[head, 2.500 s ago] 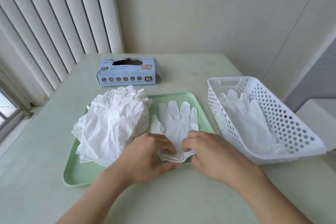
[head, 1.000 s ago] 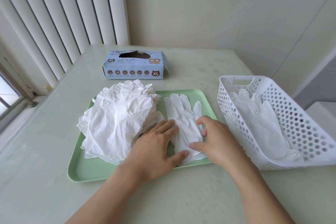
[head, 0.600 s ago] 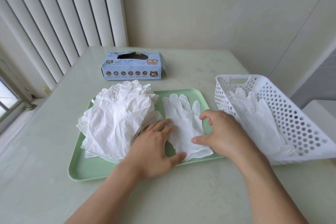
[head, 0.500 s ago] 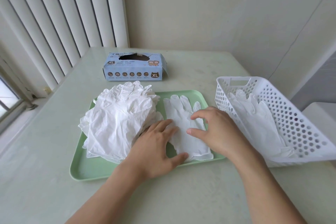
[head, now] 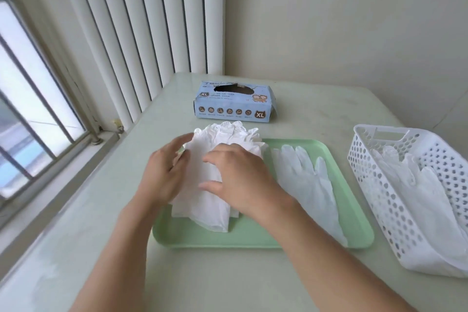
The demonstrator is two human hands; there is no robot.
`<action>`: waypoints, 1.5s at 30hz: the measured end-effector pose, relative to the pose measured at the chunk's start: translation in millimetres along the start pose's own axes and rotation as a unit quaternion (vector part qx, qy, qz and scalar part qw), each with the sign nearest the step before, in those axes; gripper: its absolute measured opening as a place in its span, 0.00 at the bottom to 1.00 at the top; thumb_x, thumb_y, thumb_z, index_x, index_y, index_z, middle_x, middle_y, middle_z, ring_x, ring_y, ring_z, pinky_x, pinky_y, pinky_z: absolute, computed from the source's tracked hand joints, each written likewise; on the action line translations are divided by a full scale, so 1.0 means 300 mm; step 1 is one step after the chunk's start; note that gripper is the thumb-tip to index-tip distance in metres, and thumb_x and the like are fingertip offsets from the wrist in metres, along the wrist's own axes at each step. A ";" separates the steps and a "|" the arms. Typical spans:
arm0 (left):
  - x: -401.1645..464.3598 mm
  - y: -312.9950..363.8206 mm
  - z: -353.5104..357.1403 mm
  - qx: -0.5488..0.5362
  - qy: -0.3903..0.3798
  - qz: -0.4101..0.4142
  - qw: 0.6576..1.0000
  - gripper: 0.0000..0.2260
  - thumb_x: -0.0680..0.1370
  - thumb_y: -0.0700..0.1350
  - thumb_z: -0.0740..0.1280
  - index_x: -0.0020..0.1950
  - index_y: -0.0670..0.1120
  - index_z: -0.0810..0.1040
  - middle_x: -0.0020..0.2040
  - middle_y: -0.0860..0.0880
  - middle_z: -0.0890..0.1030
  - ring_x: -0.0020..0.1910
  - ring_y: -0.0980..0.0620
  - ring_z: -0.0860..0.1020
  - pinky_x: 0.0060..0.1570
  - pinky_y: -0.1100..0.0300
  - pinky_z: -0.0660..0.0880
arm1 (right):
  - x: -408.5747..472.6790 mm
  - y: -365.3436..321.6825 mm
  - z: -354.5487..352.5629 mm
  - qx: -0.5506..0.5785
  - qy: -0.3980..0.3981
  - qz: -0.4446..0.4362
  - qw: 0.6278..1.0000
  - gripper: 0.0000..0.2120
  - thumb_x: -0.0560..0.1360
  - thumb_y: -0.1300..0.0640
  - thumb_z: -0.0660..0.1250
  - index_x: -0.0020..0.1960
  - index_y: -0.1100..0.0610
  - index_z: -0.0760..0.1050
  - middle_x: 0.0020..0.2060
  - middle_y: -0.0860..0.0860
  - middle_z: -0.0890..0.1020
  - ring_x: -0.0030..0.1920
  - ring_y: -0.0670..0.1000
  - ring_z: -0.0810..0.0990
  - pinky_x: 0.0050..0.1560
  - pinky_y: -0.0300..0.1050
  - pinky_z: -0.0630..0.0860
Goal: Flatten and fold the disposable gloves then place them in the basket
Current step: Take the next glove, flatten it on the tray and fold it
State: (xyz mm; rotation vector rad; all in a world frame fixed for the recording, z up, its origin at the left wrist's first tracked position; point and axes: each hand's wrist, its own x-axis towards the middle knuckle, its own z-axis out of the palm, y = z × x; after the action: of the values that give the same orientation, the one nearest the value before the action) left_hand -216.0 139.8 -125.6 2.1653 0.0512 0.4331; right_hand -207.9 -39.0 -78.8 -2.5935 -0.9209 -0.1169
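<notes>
Now both hands rest on the crumpled white glove pile (head: 217, 159): left hand (head: 164, 172) and right hand (head: 240, 175), fingers loosely spread, partly hiding it. Right of them, a flattened glove (head: 311, 185) lies on the smooth green tray (head: 253, 239); farther right, the perforated basket (head: 379, 185), cut off, holds thin gloves.

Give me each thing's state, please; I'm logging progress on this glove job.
Glove pile: heaped, crumpled, on the tray's left half, under both hands.
Single glove: flat, unfolded, on the tray's right half.
Tray: flat on the table.
Basket: holds gloves.
Glove box: opened on top.
Left hand: fingers extended, on the pile.
Right hand: rests on the pile.
</notes>
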 end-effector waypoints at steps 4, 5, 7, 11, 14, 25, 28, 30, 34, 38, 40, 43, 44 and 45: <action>-0.020 -0.015 0.049 -0.009 -0.023 -0.002 1.000 0.27 0.81 0.61 0.53 0.78 0.54 0.67 0.65 0.56 0.79 0.60 0.59 0.78 0.62 0.52 0.74 | 0.112 0.065 0.057 -0.001 -0.012 0.082 0.997 0.22 0.67 0.43 0.80 0.56 0.50 0.80 0.50 0.46 0.80 0.51 0.50 0.78 0.48 0.46 0.74; -0.017 -0.013 0.052 -0.014 -0.024 -0.003 1.000 0.30 0.79 0.65 0.52 0.79 0.54 0.66 0.65 0.57 0.78 0.62 0.57 0.77 0.62 0.51 0.73 | 0.122 0.095 0.052 0.049 -0.009 0.094 0.994 0.19 0.65 0.45 0.81 0.51 0.49 0.81 0.45 0.45 0.81 0.46 0.48 0.80 0.47 0.45 0.76; -0.009 -0.018 0.045 -0.020 -0.045 -0.011 0.999 0.37 0.74 0.71 0.55 0.80 0.54 0.63 0.72 0.57 0.74 0.69 0.57 0.73 0.67 0.53 0.70 | 0.136 0.144 0.040 0.148 0.002 0.099 0.984 0.10 0.65 0.51 0.82 0.42 0.51 0.84 0.34 0.44 0.83 0.36 0.42 0.80 0.41 0.41 0.76; 0.002 -0.030 0.059 0.062 -0.114 0.050 0.990 0.59 0.59 0.81 0.67 0.83 0.56 0.52 0.82 0.59 0.52 0.80 0.59 0.55 0.76 0.52 0.60 | 0.139 0.198 0.022 0.260 0.067 0.110 0.957 0.04 0.69 0.58 0.80 0.38 0.55 0.86 0.29 0.45 0.83 0.28 0.41 0.78 0.33 0.36 0.74; 0.017 -0.043 0.079 0.116 -0.122 0.053 0.984 0.65 0.54 0.85 0.62 0.83 0.56 0.44 0.83 0.60 0.46 0.81 0.59 0.49 0.78 0.48 0.57 | 0.141 0.226 0.002 0.283 0.085 0.119 0.948 0.02 0.71 0.60 0.79 0.41 0.54 0.88 0.30 0.41 0.84 0.27 0.40 0.78 0.31 0.34 0.74; 0.022 -0.043 0.082 0.180 -0.138 0.033 0.973 0.52 0.61 0.84 0.59 0.81 0.64 0.54 0.82 0.62 0.46 0.81 0.57 0.45 0.80 0.48 0.51 | 0.073 0.446 -0.195 0.286 0.334 0.293 0.849 0.12 0.74 0.56 0.69 0.35 0.61 0.76 0.30 0.50 0.75 0.32 0.55 0.69 0.37 0.48 0.67; 0.003 -0.019 0.070 0.206 -0.113 0.016 0.972 0.56 0.60 0.86 0.55 0.82 0.59 0.57 0.83 0.58 0.48 0.82 0.53 0.44 0.79 0.45 0.53 | 0.057 0.363 -0.297 0.572 0.279 0.276 0.720 0.07 0.79 0.57 0.68 0.45 0.60 0.80 0.38 0.54 0.81 0.37 0.52 0.78 0.40 0.46 0.77; -0.016 0.030 0.056 0.216 -0.079 0.019 0.973 0.58 0.59 0.87 0.54 0.83 0.56 0.56 0.84 0.55 0.47 0.82 0.51 0.42 0.79 0.44 0.51 | 0.025 0.297 -0.348 0.632 0.248 0.252 0.690 0.06 0.81 0.57 0.67 0.48 0.58 0.81 0.39 0.53 0.84 0.38 0.51 0.83 0.40 0.44 0.81; -0.072 0.201 0.066 0.038 0.037 0.136 0.989 0.50 0.66 0.78 0.66 0.79 0.49 0.64 0.79 0.52 0.64 0.80 0.50 0.58 0.76 0.51 0.60 | -0.052 0.186 -0.350 0.680 0.231 0.233 0.656 0.04 0.80 0.64 0.66 0.49 0.60 0.79 0.34 0.53 0.84 0.32 0.48 0.83 0.32 0.40 0.80; -0.090 0.421 0.134 -0.156 -0.086 0.110 0.978 0.27 0.69 0.53 0.80 0.65 0.50 0.77 0.58 0.55 0.83 0.59 0.57 0.81 0.59 0.57 0.78 | -0.139 0.118 -0.283 0.721 0.167 0.254 0.622 0.07 0.78 0.65 0.67 0.54 0.67 0.79 0.35 0.56 0.83 0.32 0.49 0.83 0.32 0.38 0.79; -0.093 0.486 0.150 -0.181 -0.105 0.080 0.975 0.10 0.74 0.48 0.76 0.52 0.47 0.83 0.44 0.49 0.86 0.45 0.51 0.84 0.48 0.48 0.81 | -0.194 0.116 -0.276 0.717 0.158 0.275 0.620 0.07 0.78 0.65 0.67 0.53 0.69 0.79 0.36 0.56 0.82 0.33 0.50 0.83 0.33 0.38 0.80; -0.090 0.545 0.154 -0.265 -0.130 -0.022 0.955 0.09 0.80 0.50 0.71 0.47 0.46 0.86 0.43 0.44 0.86 0.42 0.47 0.85 0.44 0.51 0.79 | -0.285 0.157 -0.317 0.618 0.162 0.304 0.706 0.07 0.75 0.59 0.73 0.50 0.60 0.77 0.38 0.54 0.80 0.35 0.51 0.83 0.34 0.40 0.79; -0.086 0.561 0.151 -0.303 -0.149 -0.076 0.938 0.09 0.80 0.49 0.70 0.46 0.46 0.86 0.44 0.45 0.87 0.44 0.47 0.85 0.46 0.52 0.79 | -0.308 0.182 -0.332 0.549 0.158 0.307 0.761 0.14 0.72 0.54 0.77 0.52 0.57 0.76 0.41 0.53 0.79 0.37 0.49 0.83 0.36 0.40 0.78; -0.080 0.578 0.154 -0.337 -0.180 -0.120 0.917 0.08 0.80 0.48 0.69 0.48 0.46 0.86 0.46 0.45 0.87 0.46 0.47 0.86 0.48 0.53 0.80 | -0.334 0.207 -0.352 0.498 0.155 0.295 0.800 0.22 0.68 0.49 0.80 0.57 0.54 0.77 0.44 0.52 0.79 0.41 0.47 0.82 0.40 0.41 0.78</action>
State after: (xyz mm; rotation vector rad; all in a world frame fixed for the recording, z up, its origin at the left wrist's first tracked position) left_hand -244.5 -4.0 -19.3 1.4969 -0.0354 -0.0968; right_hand -242.3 -182.7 -22.1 -1.6502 0.0434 0.0977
